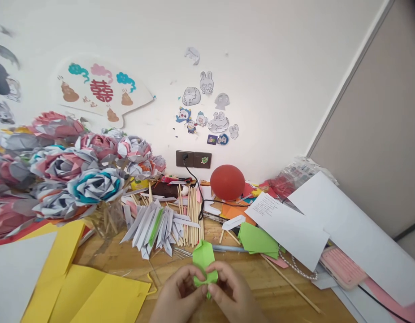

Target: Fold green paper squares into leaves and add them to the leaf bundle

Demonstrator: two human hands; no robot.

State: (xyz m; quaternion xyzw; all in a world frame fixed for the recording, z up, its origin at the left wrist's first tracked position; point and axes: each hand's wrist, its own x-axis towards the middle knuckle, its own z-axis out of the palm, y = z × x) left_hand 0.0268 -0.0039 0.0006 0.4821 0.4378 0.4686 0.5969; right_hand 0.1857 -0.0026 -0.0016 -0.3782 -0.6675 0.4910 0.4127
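Table (pixel 257 278): wood, smooth, light sheen. Balloon (pixel 227 182): smooth, softly glossy. Folded flowers (pixel 97 185): matt paper. Yellow sheets (pixel 106 294): matt, smooth paper. Bag (pixel 295 172): clear crinkled plastic, shiny. Sticks (pixel 194 215): bare wood, matt.

- Our left hand (pixel 184 290) curls inward, thumb and index finger pinching.
- Our right hand (pixel 231 289) mirrors it, fingers bent.
- Our thumb tips sit close together.

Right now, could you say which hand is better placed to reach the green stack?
Right, probably: the right hand is nearer the green stack, though it and the left hand both hold the folded paper.
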